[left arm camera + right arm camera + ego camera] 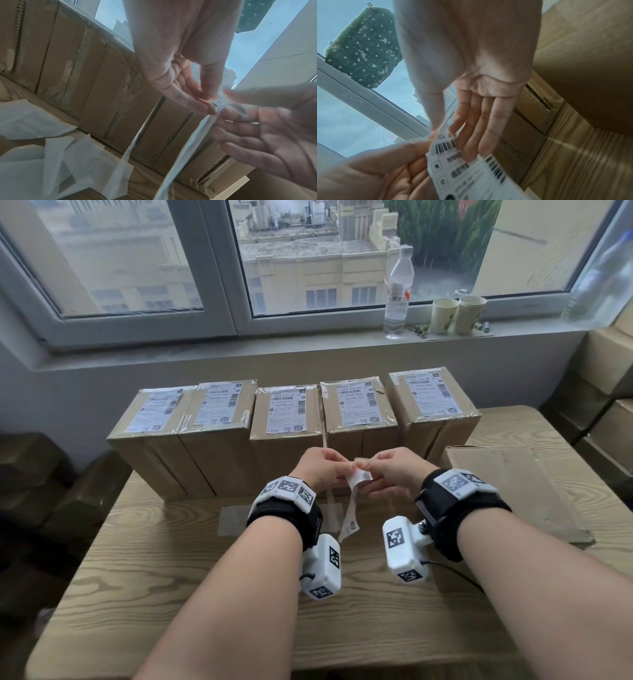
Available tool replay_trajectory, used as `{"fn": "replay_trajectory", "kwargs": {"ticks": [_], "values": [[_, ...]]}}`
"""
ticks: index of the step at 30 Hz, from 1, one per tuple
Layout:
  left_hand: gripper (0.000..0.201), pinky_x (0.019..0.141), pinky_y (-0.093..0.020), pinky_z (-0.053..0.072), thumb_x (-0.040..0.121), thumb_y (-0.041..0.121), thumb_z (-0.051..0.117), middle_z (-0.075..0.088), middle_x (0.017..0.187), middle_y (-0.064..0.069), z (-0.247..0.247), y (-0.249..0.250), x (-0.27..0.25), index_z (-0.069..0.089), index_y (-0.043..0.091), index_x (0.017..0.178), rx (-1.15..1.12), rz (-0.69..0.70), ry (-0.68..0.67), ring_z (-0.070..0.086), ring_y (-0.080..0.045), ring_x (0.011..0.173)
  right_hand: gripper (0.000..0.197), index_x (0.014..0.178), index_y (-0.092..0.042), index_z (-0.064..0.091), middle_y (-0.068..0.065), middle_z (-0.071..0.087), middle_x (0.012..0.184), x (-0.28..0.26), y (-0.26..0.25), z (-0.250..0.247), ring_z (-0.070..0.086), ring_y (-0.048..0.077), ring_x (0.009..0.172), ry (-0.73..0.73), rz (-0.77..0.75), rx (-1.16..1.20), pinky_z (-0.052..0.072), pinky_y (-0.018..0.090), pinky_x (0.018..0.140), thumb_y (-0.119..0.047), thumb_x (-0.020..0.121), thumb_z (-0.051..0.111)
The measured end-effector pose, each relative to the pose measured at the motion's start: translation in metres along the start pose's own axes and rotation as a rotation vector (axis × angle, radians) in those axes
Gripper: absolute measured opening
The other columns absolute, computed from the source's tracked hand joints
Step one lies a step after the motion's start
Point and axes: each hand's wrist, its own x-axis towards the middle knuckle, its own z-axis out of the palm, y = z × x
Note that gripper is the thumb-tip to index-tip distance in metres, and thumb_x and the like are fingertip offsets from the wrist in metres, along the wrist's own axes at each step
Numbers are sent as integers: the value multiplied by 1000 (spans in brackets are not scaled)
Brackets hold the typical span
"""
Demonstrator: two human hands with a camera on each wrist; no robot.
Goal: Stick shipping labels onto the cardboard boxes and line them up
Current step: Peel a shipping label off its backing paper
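Several cardboard boxes stand side by side in a row at the table's far edge, each with a white label on its top. In front of the row both hands hold one shipping label up in the air. My left hand pinches its top corner, and my right hand pinches the same top edge from the other side. The label hangs down between my wrists. In the right wrist view the label's barcodes face the camera below my right hand. The left wrist view shows my left hand pinching the label, seen edge-on.
A flat unlabelled cardboard piece or box lies on the wooden table at the right. Translucent backing sheets lie on the table under my hands. A water bottle and two paper cups stand on the windowsill. More cardboard boxes are stacked at the far right.
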Motion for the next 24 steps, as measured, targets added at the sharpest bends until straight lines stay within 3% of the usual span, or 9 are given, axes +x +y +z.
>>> {"fn": "replay_trajectory", "kwargs": {"ticks": [3, 8, 11, 14, 16, 18, 21, 24], "values": [[19, 62, -22, 59, 86, -5, 63, 62, 81, -15, 1, 3, 0, 57, 2, 70, -26, -35, 11, 64, -20, 76, 10, 83, -5, 59, 17, 69, 83, -1, -1, 0, 70, 19, 64, 29, -4, -15, 60, 29, 60, -11, 90, 64], [18, 78, -31, 55, 89, -6, 59, 63, 102, -22, 4, 4, 4, 61, 0, 73, -16, -96, 113, 63, -29, 96, 16, 74, -6, 59, 16, 68, 80, -1, 0, -1, 68, 23, 68, 54, 23, 57, 59, 29, 56, -3, 90, 62], [8, 82, -33, 55, 89, -7, 59, 63, 110, -25, 3, 3, 7, 64, -10, 94, -45, -153, 161, 64, -32, 104, 20, 70, -5, 59, 14, 67, 78, 0, 3, -3, 66, 21, 70, 56, 17, 124, 59, 26, 52, 3, 88, 61], [25, 74, -30, 57, 89, -6, 59, 63, 115, -24, 3, 1, 11, 60, -12, 113, -89, -214, 198, 65, -32, 106, 26, 64, -5, 57, 12, 65, 73, 3, 5, -3, 66, 17, 65, 61, 12, 154, 58, 23, 50, 7, 87, 61], [23, 60, -27, 59, 89, -5, 60, 66, 111, -21, 2, 1, 9, 60, -10, 112, -134, -246, 183, 67, -28, 98, 29, 62, -5, 56, 13, 64, 74, 6, 8, -4, 65, 18, 68, 71, -8, 140, 56, 20, 48, 10, 86, 60], [18, 60, -25, 60, 89, 3, 65, 68, 103, -19, 1, 0, 6, 63, -6, 105, -149, -255, 119, 69, -23, 85, 29, 61, -3, 55, 15, 62, 77, 8, 9, -6, 63, 20, 73, 89, -39, 89, 54, 18, 47, 13, 84, 60], [35, 72, -27, 60, 83, 29, 73, 71, 99, -16, -2, -5, 7, 66, 2, 105, -96, -227, 42, 71, -21, 86, 24, 63, -2, 57, 14, 61, 73, 11, 9, -7, 62, 19, 72, 61, -92, 35, 57, 22, 59, 11, 82, 64], [36, 76, -29, 59, 80, 29, 77, 73, 103, -14, -2, -9, 11, 70, 6, 107, -24, -165, 30, 70, -21, 94, 16, 70, -3, 64, 13, 64, 77, 14, 7, -5, 64, 23, 80, 29, -122, -6, 57, 36, 80, 8, 80, 68]]}}
